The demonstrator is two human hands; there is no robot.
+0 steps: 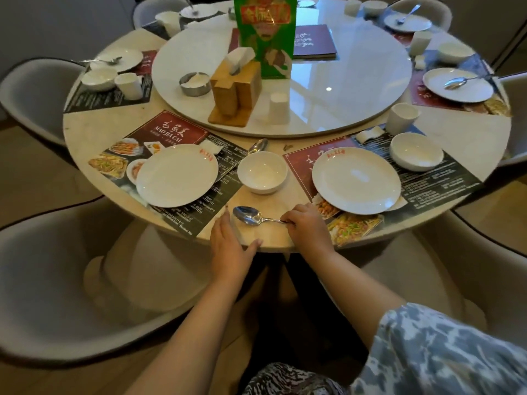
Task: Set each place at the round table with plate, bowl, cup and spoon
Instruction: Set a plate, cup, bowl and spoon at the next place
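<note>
Seen from above, a person stands at the near edge of a round marble worktop [114, 124] with a turntable in the middle. The right hand [306, 220] pinches the handle of a spoon [252, 215], its bowl pointing left and lying low over the bare edge, probably so it can be carried to one of the two near places. The left hand [231, 246] rests flat on the rim, fingers straight and holding nothing, as if steadying the body. On the left mat sits a plate [176, 179]; on the right mat a second plate [356, 179] with a bowl [416, 151] and a cup [402, 118] beyond it. Another bowl [262, 172] stands between the mats, with a second spoon [257, 145] just behind it, partly hidden. The farther places already look complete, though blur makes that uncertain.
</note>
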